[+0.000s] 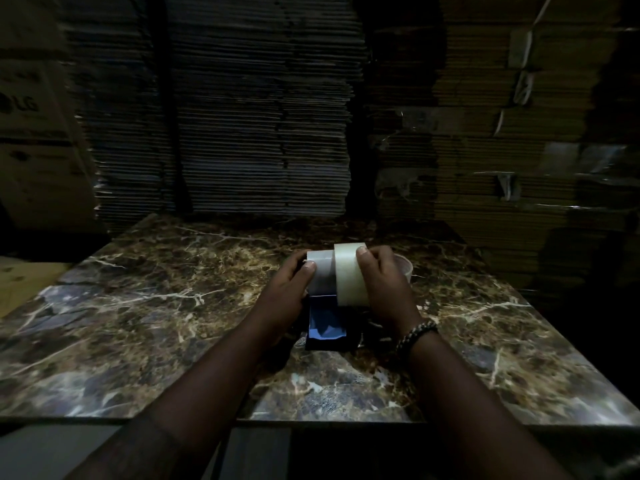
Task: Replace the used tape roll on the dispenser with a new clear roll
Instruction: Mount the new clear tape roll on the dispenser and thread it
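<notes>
Reading "LG", a carton [26, 109] stood far left. Left hand [289, 292] grasped the dispenser [323, 306]; right hand [384, 289] gripped the clear roll [349, 271].

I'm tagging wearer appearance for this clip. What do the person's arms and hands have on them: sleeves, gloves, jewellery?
Both forearms are bare to the frame's bottom edge, so no sleeves show. The left hand and right hand are bare, with no gloves, and no rings can be made out in the dim light. The right wrist carries a beaded bracelet in alternating dark and light beads, wound in more than one strand. The left wrist is bare.
</notes>
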{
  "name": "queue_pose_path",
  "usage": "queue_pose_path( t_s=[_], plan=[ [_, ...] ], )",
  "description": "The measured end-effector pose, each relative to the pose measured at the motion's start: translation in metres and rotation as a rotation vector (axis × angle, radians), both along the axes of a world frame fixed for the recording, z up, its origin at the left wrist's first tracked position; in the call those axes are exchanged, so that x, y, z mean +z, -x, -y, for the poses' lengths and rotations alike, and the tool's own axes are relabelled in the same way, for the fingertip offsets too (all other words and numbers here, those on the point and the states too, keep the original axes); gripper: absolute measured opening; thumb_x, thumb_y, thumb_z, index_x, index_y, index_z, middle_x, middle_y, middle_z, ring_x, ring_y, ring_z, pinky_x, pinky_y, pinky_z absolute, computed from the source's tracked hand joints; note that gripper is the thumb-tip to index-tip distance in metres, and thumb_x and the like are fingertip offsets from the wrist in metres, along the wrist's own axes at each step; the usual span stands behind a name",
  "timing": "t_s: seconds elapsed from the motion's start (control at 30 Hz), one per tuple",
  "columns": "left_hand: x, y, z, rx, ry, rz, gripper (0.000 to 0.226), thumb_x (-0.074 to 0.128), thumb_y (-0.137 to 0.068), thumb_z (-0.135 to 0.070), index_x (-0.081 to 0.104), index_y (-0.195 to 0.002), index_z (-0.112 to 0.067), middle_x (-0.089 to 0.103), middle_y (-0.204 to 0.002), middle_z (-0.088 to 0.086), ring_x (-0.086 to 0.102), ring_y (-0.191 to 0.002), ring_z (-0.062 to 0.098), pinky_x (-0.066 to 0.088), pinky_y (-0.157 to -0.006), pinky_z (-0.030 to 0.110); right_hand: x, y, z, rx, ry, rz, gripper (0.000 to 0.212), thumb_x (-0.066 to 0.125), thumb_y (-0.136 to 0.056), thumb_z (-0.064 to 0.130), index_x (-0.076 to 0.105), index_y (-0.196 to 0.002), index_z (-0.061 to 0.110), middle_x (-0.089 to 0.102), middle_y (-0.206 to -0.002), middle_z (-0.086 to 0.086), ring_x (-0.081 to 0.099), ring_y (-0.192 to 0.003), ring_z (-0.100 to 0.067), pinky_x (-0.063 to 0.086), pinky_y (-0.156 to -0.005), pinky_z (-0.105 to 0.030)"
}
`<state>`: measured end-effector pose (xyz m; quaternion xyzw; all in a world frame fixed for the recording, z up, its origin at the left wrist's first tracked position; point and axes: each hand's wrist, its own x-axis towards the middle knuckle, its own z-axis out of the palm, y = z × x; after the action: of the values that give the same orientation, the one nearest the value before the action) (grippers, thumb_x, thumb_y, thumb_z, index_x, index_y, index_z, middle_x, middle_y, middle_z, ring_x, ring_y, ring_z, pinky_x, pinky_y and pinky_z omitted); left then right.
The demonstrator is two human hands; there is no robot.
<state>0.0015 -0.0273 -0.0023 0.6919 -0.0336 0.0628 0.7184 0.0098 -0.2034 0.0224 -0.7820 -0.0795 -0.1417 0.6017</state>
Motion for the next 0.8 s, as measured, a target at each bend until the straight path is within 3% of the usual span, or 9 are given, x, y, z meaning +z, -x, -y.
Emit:
queue_pose_path(
  t_s=[0.13, 0.23, 0.37, 0.5, 0.6, 0.73, 0.8],
  plan=[
    [0.000, 0.001, 0.000, -0.012, 0.058, -0.009, 0.038, 0.051, -0.109, -0.026, 0.053, -0.147, -0.026, 0.066, -0.134, 0.004, 0.071, -0.110, 0.018, 0.059, -0.081, 0.035, -0.002, -0.003, 0.003, 0.034, -0.018, -0.063, 0.026, 0.050, -0.104, 0.042, 0.049, -0.117, 0.020, 0.051, -0.103, 0.008, 0.054, -0.089, -0.012, 0.048, -0.066, -0.032],
    [0.001, 0.002, 0.001, -0.004, 0.088, -0.022, 0.038, 0.052, -0.108, -0.023, 0.052, -0.146, -0.025, 0.062, -0.139, 0.008, 0.067, -0.119, 0.026, 0.058, -0.092, 0.044, 0.000, -0.004, 0.005, 0.114, -0.135, -0.186, 0.029, 0.054, -0.103, 0.042, 0.047, -0.124, 0.023, 0.050, -0.110, 0.006, 0.056, -0.097, -0.017, 0.061, -0.075, -0.048],
    [0.003, 0.004, 0.000, -0.006, 0.088, -0.021, 0.044, 0.059, -0.102, -0.025, 0.053, -0.145, -0.025, 0.059, -0.144, 0.009, 0.064, -0.125, 0.030, 0.053, -0.104, 0.055, 0.001, -0.007, 0.009, 0.184, -0.214, -0.246, 0.037, 0.059, -0.101, 0.037, 0.050, -0.132, 0.017, 0.057, -0.116, -0.004, 0.064, -0.095, -0.021, 0.060, -0.064, -0.040],
    [0.005, 0.005, -0.001, -0.029, 0.097, -0.022, 0.041, 0.051, -0.108, -0.012, 0.051, -0.147, -0.019, 0.060, -0.139, 0.006, 0.065, -0.116, 0.022, 0.056, -0.095, 0.043, -0.003, -0.013, 0.010, 0.175, -0.231, -0.228, 0.035, 0.062, -0.100, 0.037, 0.061, -0.126, 0.014, 0.063, -0.123, -0.017, 0.066, -0.096, -0.025, 0.060, -0.067, -0.040],
    [0.009, 0.007, 0.000, -0.049, 0.100, -0.014, 0.035, 0.048, -0.108, -0.009, 0.052, -0.139, -0.026, 0.061, -0.130, -0.002, 0.064, -0.109, 0.016, 0.056, -0.087, 0.035, -0.003, -0.012, 0.010, 0.181, -0.283, -0.206, 0.031, 0.061, -0.101, 0.034, 0.064, -0.122, 0.011, 0.064, -0.115, -0.013, 0.064, -0.094, -0.024, 0.060, -0.057, -0.029],
    [0.009, 0.007, 0.000, -0.050, 0.088, -0.020, 0.037, 0.047, -0.108, -0.008, 0.052, -0.141, -0.025, 0.062, -0.130, -0.002, 0.064, -0.109, 0.015, 0.055, -0.085, 0.033, -0.006, -0.016, 0.012, 0.176, -0.271, -0.201, 0.030, 0.063, -0.099, 0.037, 0.066, -0.119, 0.015, 0.064, -0.115, -0.011, 0.065, -0.100, -0.027, 0.060, -0.062, -0.034],
    [0.009, 0.007, -0.001, -0.056, 0.073, -0.021, 0.040, 0.047, -0.108, -0.009, 0.052, -0.146, -0.023, 0.061, -0.135, 0.003, 0.064, -0.112, 0.017, 0.055, -0.085, 0.033, -0.007, -0.017, 0.011, 0.168, -0.277, -0.185, 0.031, 0.063, -0.099, 0.036, 0.066, -0.121, 0.013, 0.065, -0.113, -0.010, 0.065, -0.096, -0.024, 0.058, -0.059, -0.030]
  ],
)
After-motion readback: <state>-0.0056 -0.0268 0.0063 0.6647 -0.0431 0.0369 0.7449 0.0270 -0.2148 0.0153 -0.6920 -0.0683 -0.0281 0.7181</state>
